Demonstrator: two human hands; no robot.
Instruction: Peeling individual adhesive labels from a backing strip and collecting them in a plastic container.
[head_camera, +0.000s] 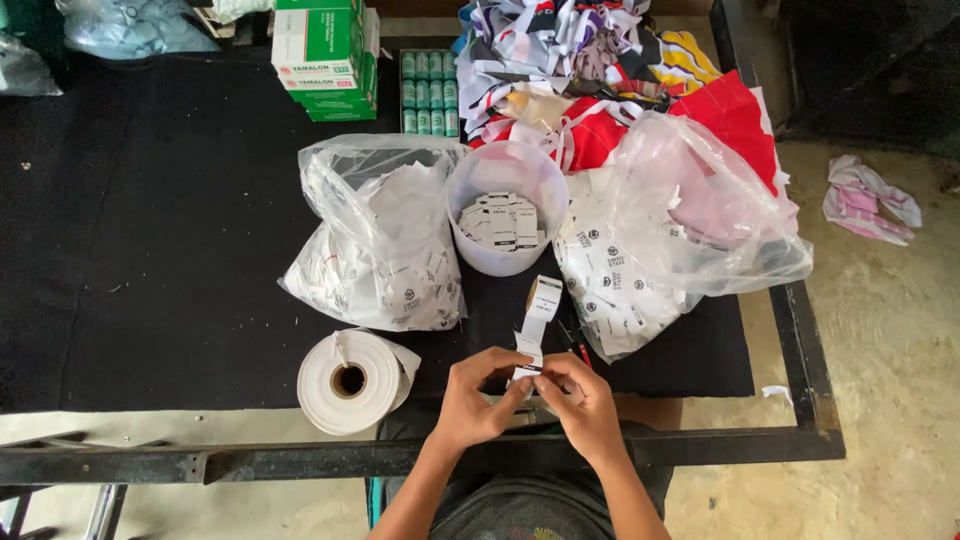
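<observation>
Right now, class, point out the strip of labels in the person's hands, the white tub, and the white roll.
strip of labels (541, 305), head view, on the raised upper part.
white tub (478, 255), head view, on its front wall.
white roll (372, 358), head view, on its wound end face.

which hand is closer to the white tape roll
Left. The left hand is just right of the white tape roll; the right hand lies farther right, beyond the left, both holding the label strip.

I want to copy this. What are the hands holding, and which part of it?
Both hands, left and right, pinch the lower end of a white label strip; its upper end curls free above them.
</observation>
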